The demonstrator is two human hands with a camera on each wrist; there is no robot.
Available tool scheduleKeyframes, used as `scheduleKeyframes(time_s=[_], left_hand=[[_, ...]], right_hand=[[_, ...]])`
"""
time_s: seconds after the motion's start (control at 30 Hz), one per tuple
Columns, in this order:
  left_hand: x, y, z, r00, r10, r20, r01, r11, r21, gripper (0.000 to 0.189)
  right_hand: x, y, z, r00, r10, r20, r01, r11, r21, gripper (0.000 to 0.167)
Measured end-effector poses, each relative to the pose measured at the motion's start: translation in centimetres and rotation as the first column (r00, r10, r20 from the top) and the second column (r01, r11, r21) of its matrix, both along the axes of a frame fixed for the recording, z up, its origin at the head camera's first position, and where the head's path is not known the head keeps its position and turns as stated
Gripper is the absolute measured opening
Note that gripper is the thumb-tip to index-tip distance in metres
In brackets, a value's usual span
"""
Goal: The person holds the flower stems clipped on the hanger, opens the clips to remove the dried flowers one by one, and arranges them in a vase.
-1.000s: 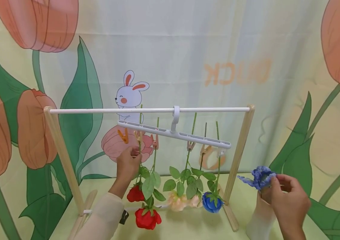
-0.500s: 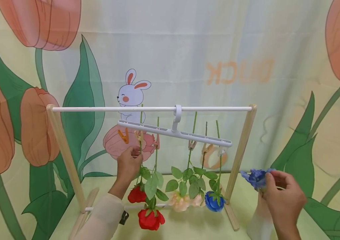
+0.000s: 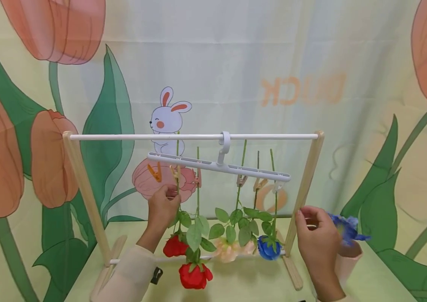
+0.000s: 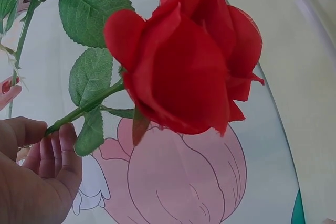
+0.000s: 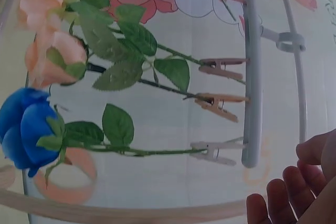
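Observation:
My left hand (image 3: 163, 206) pinches the green stem of a red rose (image 3: 174, 246) between thumb and fingertips; the left wrist view shows that stem (image 4: 86, 106) close up. The rose hangs bloom down, its stem in a cream clothespin (image 3: 176, 171) on a grey clip hanger (image 3: 218, 165). My right hand (image 3: 319, 239) is near the rack's right wooden post (image 3: 304, 191), its fingers loosely bent with nothing between them, as the right wrist view also shows. Behind it a purple-blue flower (image 3: 349, 228) leans over the rim of a pale vase (image 3: 350, 253), partly hidden by the hand.
The tilted hanger hooks on a white rod (image 3: 130, 137). Another red rose (image 3: 194, 277), peach roses (image 3: 225, 249) and a blue rose (image 3: 269, 247) hang upside down from it. An orange clothespin (image 3: 154, 171) at its left end holds nothing. A printed curtain stands behind.
My right hand has left the purple-blue flower and moved left to the post; the flower now shows behind the hand. My left hand keeps its pinch on the stem. The view shifts slightly.

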State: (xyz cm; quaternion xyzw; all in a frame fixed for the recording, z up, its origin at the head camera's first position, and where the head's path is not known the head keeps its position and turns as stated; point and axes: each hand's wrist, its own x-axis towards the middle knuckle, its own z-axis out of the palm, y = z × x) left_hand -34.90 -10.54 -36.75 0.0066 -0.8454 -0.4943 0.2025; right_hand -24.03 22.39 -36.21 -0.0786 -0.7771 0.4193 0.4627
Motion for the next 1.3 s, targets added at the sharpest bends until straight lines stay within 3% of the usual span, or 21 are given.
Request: scheduleKeyframes(time_s=[0.37, 0.63, 0.97, 1.3], left_hand=[[0.4, -0.3, 0.0, 0.999, 0.018, -0.030, -0.018, 1.000, -0.003, 0.026], [0.6, -0.5, 0.1, 0.997, 0.017, -0.074, -0.018, 1.000, -0.019, 0.023], [0.7, -0.6, -0.3, 0.998, 0.016, -0.066, -0.017, 1.000, -0.014, 0.022], [1.0, -0.5, -0.2, 0.997, 0.025, -0.073, -0.027, 1.000, -0.014, 0.021]], right_hand=[[-1.8, -5.2, -0.1, 0.993, 0.116, 0.031, -0.118, 0.991, 0.066, 0.014], [-3.0, -8.5, 0.0, 0.975, 0.222, 0.029, -0.224, 0.972, 0.067, 0.013], [-3.3, -11.9, -0.1, 0.957, 0.286, 0.050, -0.288, 0.956, 0.057, 0.012], [-3.9, -15.6, 1.1, 0.926, 0.373, 0.053, -0.375, 0.926, 0.039, 0.015]])
